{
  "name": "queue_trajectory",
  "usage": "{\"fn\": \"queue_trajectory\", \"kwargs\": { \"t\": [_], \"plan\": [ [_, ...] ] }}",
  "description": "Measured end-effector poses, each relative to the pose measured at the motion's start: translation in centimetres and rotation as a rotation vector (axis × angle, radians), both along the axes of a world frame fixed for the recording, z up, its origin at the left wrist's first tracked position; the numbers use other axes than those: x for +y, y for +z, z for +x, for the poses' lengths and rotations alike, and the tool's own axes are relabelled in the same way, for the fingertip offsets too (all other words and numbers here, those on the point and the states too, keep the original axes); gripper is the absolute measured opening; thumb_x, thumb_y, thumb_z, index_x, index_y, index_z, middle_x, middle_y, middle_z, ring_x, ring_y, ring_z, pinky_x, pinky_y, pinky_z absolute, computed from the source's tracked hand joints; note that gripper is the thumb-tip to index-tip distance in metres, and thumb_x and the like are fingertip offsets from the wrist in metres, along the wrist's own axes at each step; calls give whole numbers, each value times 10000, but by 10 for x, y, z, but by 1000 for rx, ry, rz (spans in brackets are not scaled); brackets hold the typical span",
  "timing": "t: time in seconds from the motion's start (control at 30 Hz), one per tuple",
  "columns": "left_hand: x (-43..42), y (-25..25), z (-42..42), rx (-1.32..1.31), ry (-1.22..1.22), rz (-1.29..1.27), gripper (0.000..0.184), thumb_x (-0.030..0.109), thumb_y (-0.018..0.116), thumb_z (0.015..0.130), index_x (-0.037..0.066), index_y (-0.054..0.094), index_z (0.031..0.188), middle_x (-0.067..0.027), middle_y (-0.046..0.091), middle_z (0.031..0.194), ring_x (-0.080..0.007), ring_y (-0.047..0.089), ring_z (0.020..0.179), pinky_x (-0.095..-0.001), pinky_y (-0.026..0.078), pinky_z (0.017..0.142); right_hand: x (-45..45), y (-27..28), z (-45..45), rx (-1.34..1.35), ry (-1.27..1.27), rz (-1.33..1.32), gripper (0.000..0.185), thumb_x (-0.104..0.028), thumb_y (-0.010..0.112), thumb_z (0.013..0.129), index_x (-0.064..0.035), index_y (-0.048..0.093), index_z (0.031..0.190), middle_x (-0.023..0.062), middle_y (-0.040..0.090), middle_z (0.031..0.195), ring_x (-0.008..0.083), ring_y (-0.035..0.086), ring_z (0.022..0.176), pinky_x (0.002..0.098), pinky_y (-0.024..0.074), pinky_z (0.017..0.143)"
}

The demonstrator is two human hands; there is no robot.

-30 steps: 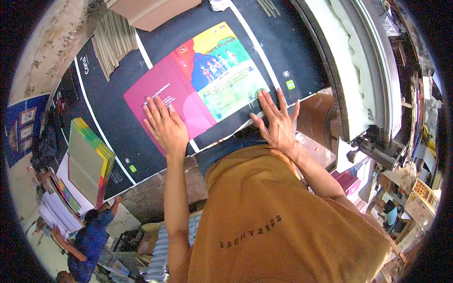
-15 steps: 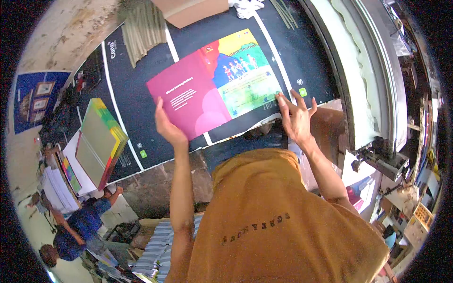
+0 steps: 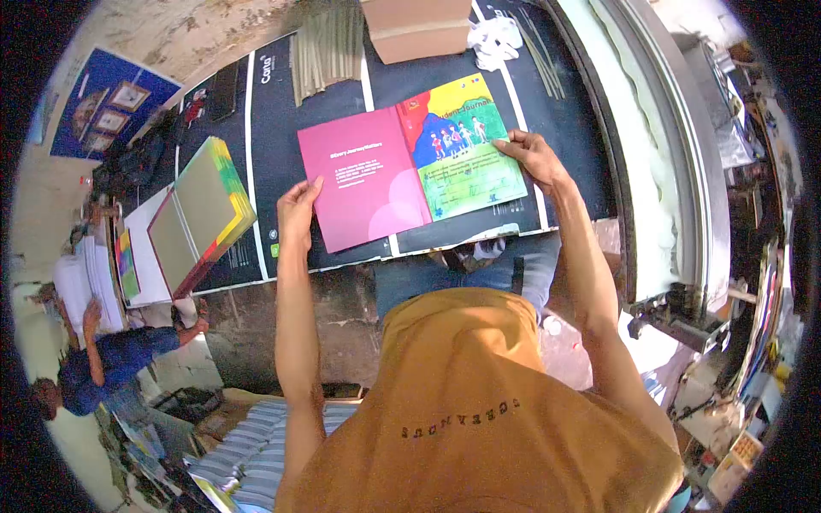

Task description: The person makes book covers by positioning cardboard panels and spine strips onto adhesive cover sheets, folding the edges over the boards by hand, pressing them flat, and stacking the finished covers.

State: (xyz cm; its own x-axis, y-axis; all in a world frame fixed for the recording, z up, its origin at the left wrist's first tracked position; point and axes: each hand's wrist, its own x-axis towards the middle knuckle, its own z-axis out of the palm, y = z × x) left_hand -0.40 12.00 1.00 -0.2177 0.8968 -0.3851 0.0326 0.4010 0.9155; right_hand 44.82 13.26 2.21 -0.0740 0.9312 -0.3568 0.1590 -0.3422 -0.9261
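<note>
One flat pink-and-multicoloured journal cover (image 3: 413, 175) is lying on or just above the black, white-striped bench (image 3: 275, 128). The left hand (image 3: 297, 210) is pinching its pink edge, the right hand (image 3: 534, 160) its illustrated edge, both grips narrow. It is probably handling light and stiffish, suiting opposite-edge holds.

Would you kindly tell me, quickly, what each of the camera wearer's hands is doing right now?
Left hand: closed, holding the journal cover by its left edge.
Right hand: closed, holding the journal cover by its right edge.
</note>
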Motion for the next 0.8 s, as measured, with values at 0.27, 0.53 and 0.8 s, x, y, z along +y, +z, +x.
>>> {"fn": "queue_trajectory", "kwargs": {
  "t": [0.27,0.53,0.8],
  "plan": [
    [42,80,-38,-226,44,257,254,160,763,933,2,712,1125,-72,734,1072,-127,684,935,-273,537,838,32,47,-24,157,31,74,180,-223,761,932,-127,658,820,-65,635,766,20,454,634,219,318,579],
    [84,135,-65,-300,-27,399,201,104,730,947,11,732,1125,-78,744,1098,-127,696,968,-264,548,871,67,92,-30,183,66,216,160,-227,755,938,-104,712,844,-94,589,724,10,356,598,222,243,543],
    [111,147,-78,-353,-83,465,251,79,698,962,-5,700,1200,-91,724,1170,-136,687,1050,-270,546,920,73,110,-30,357,72,285,171,-236,775,918,-86,719,859,-26,704,873,29,550,774,208,403,678]
  ]
}}
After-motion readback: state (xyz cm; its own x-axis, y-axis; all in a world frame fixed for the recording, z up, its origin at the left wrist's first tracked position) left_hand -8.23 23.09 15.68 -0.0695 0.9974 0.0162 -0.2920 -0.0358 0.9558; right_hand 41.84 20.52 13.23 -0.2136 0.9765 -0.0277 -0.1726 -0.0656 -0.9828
